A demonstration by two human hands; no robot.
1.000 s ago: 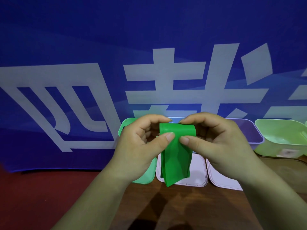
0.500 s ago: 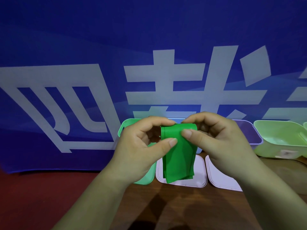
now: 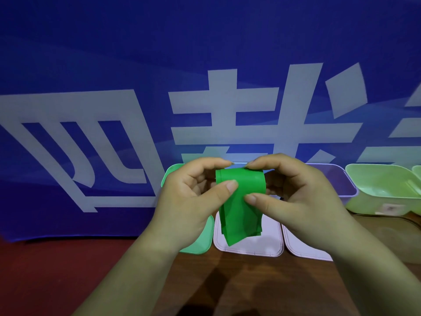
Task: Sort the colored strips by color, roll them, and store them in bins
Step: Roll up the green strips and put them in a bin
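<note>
A bright green strip [image 3: 240, 206] hangs in mid-air above the bins, its top wound into a roll. My left hand [image 3: 189, 201] grips the roll's left end, thumb pressed on the front. My right hand [image 3: 293, 197] grips the right end, thumb lower on the strip. The loose tail, several layers thick, dangles down to about the white bin [image 3: 250, 246]. A mint green bin [image 3: 200, 245] sits under my left hand, mostly hidden.
A second white bin [image 3: 303, 249], a purple bin [image 3: 341, 181] and a pale green bin [image 3: 385, 190] stand in a row at the right on the brown wooden table [image 3: 227, 286]. A blue banner with white characters [image 3: 114, 110] rises just behind.
The hanging tail has grown shorter as the strip winds onto the roll. My thumbs have shifted on its front; both hands stay in place.
</note>
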